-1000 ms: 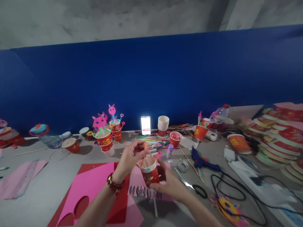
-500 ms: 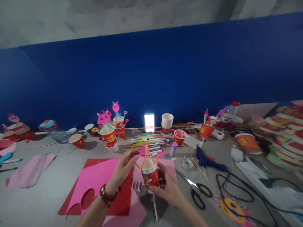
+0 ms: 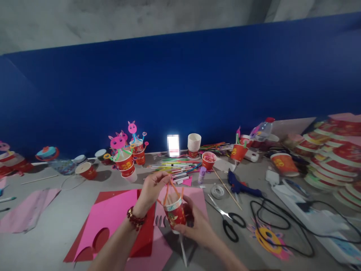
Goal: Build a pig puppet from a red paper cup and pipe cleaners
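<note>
A red paper cup [image 3: 175,215] with a white rim is held up over the table by my right hand [image 3: 196,224], whose fingers and thumb wrap its right side. A white stick [image 3: 183,250] extends down from its underside. Orange pipe cleaners [image 3: 172,190] rise out of the cup in a peak and stick out at its sides. My left hand [image 3: 153,190], with a beaded bracelet on the wrist, pinches the top of the orange pipe cleaners. Pink paper [image 3: 113,214] with a round cut-out lies on red paper to the left.
Scissors [image 3: 227,218], a tape roll [image 3: 217,191] and a blue glue gun [image 3: 242,186] with a black cord lie on the right. Behind are coloured pens [image 3: 180,165], a glue stick [image 3: 202,175] and decorated cups [image 3: 124,162]. Stacked cups [image 3: 335,158] stand far right.
My left hand has moved from beside the cup's rim up to the peak of the orange pipe cleaners and closed on it. My right hand keeps its hold. The view has shifted slightly right.
</note>
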### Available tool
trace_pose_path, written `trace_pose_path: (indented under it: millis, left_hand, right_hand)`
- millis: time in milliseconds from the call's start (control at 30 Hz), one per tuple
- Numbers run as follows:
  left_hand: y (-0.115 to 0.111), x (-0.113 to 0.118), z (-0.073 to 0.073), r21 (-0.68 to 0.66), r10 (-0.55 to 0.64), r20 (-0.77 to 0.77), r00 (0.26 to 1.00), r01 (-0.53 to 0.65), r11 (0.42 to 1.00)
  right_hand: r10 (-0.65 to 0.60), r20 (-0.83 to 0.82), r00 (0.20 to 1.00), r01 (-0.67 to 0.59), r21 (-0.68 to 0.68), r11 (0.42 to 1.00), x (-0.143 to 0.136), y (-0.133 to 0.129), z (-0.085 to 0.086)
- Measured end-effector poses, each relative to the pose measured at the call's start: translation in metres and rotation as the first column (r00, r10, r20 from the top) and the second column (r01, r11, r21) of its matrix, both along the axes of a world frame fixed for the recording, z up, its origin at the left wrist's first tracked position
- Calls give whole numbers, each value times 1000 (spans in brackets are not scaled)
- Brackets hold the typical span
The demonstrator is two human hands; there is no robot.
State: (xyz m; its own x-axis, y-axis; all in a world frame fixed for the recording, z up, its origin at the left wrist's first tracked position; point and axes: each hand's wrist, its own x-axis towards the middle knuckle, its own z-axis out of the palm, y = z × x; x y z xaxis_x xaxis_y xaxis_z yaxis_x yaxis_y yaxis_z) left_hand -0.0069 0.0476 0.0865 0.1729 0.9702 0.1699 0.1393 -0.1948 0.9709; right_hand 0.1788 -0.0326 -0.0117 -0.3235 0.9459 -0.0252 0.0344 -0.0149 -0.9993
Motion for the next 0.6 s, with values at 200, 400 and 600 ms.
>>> trace_pose_path:
  millis: [200, 400, 600]
  left_hand:
    - [0, -3, 4, -57, -85, 57, 995, 88, 995]
    - [5, -15, 10, -152, -226, 69, 972, 234, 960]
    - [11, -19, 13, -151, -273, 103, 956, 286, 946]
  right_hand:
    - [38, -98, 994, -43, -54, 998, 0, -1, 4]
    - [56, -119, 991, -65, -66, 996, 5, -4, 0]
    - [93, -223, 970, -108, -58, 992, 9, -4, 6]
